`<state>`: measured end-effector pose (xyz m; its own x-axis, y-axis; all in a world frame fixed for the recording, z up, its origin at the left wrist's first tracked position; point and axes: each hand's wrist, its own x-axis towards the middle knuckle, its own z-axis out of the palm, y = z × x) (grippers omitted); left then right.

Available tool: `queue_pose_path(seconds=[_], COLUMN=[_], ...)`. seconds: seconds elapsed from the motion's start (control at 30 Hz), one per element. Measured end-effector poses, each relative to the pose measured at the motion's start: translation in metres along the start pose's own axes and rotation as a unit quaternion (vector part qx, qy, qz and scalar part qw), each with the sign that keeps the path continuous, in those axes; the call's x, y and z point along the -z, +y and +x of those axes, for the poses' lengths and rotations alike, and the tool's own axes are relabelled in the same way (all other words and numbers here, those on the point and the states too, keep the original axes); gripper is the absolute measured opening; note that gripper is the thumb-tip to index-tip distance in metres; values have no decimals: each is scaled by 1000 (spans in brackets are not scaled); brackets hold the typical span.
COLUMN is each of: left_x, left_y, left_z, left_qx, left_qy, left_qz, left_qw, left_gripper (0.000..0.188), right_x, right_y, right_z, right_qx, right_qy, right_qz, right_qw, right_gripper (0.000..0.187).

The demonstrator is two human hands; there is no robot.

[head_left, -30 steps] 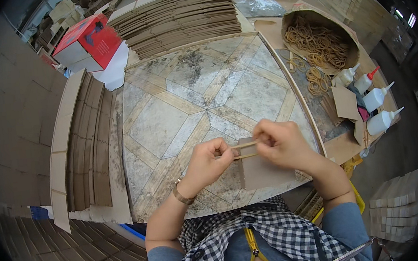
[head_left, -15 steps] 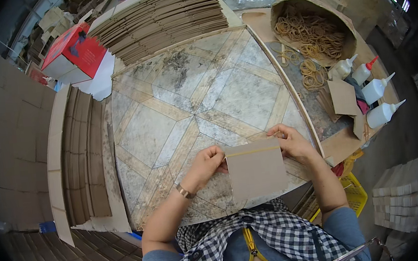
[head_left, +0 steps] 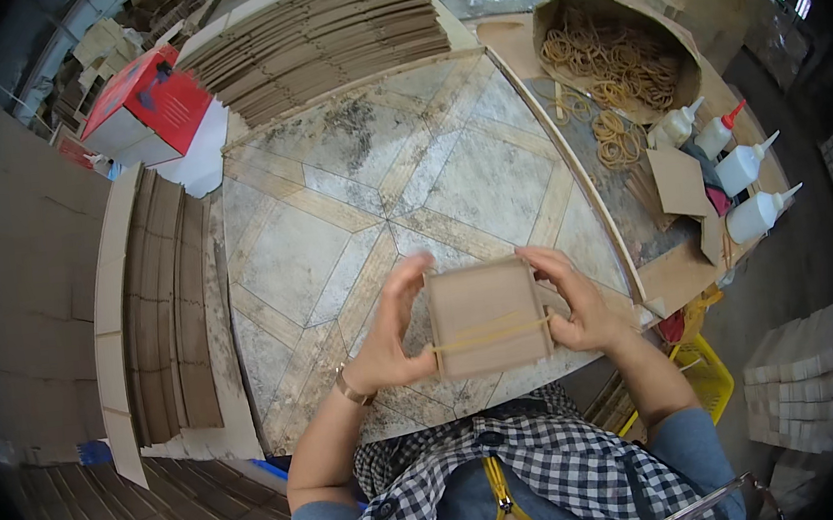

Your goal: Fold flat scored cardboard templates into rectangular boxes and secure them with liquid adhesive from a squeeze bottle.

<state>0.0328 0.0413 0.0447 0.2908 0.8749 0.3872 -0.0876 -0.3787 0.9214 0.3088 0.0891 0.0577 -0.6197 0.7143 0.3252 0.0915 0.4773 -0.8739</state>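
Note:
Between my two hands is a small square cardboard box (head_left: 485, 298), slightly blurred, with a raised rim around its sunken face. A yellow rubber band (head_left: 489, 333) stretches across its lower part. At the box's left edge is my left hand (head_left: 393, 327), its thumb by the band and its fingers curved up near the top corner. My right hand (head_left: 571, 300) grips the right edge, fingers at the top corner and thumb lower down. The box is held over the near edge of the patterned tabletop (head_left: 326, 259). What lies under the box is hidden.
Flat cardboard stacks stand at the far edge (head_left: 316, 44) and left side (head_left: 166, 314). On the right are a bag of rubber bands (head_left: 617, 55), loose bands (head_left: 617, 135), several glue bottles (head_left: 755, 215) and cardboard pieces (head_left: 680, 184). A yellow basket (head_left: 709, 382) sits below.
A different face of the box now shows, with a raised rim. The band appears lower across it. Box and hands have moved slightly left and up, and both hands have opened wider around its sides.

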Motion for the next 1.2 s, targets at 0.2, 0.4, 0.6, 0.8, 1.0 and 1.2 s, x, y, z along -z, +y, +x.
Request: queue_pose_path(seconds=[0.2, 0.4, 0.6, 0.8, 1.0, 1.2], left_x=[6, 14, 8, -27, -23, -25], left_y=[-2, -11, -22, 6, 16, 31], left_z=[2, 15, -43, -37, -45, -58], left_qx=[113, 301, 213, 313, 482, 162], left_qy=[74, 51, -72, 147, 127, 128], left_qz=[-16, -133, -101, -85, -195, 147], left_qw=[991, 943, 969, 934, 844, 967], left_gripper=[52, 43, 95, 59, 55, 53], right_x=[-7, 15, 5, -20, 1, 132], right_y=[8, 15, 26, -21, 15, 79], right_z=[28, 23, -55, -18, 49, 109], right_qx=[-164, -227, -111, -238, -463, -297], right_qy=[139, -43, 4, 123, 33, 172], right_qz=[77, 187, 182, 315, 202, -620], right_qw=[973, 955, 977, 911, 862, 705], right_gripper=[22, 30, 69, 26, 33, 19])
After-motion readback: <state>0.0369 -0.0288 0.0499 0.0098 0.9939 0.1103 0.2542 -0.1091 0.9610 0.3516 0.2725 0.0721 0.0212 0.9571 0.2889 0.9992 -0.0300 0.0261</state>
